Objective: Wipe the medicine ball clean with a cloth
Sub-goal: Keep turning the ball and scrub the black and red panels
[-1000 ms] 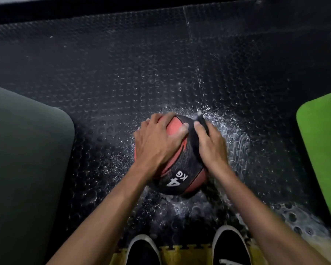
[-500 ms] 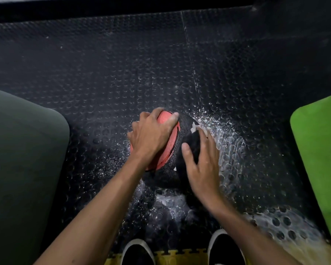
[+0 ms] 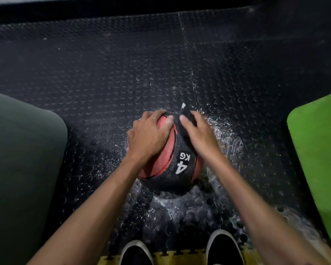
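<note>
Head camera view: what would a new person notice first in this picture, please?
First, the red and black medicine ball marked "4 KG", on the wet studded floor mat at centre. The left hand rests on its red panel while the right hand presses a dark cloth on its top. A bright green mat lies at the right edge.
</note>
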